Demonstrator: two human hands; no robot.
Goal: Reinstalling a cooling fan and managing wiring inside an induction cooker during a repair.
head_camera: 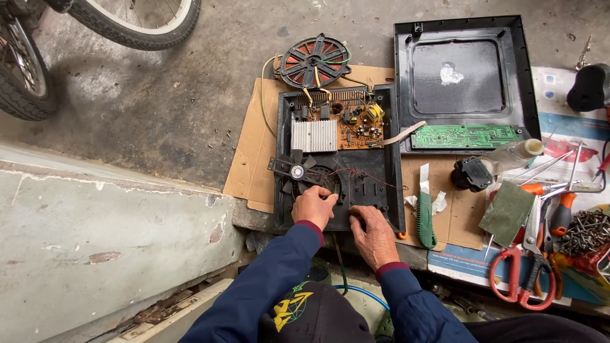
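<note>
An opened black cooker base lies on cardboard on the concrete floor. Inside it are a silver heat sink and an orange circuit board. A small black fan sits askew at its left edge, with thin red wires beside it. My left hand is curled over the round fan grille; whatever its fingers pinch is hidden. My right hand presses on the base's near edge with bent fingers. A copper coil disc lies behind the base, joined to it by wires.
The black top cover lies upturned at the right with a green circuit board. Further right are a green utility knife, red scissors, a plastic bottle and several screws. Bicycle wheel at far left; concrete step.
</note>
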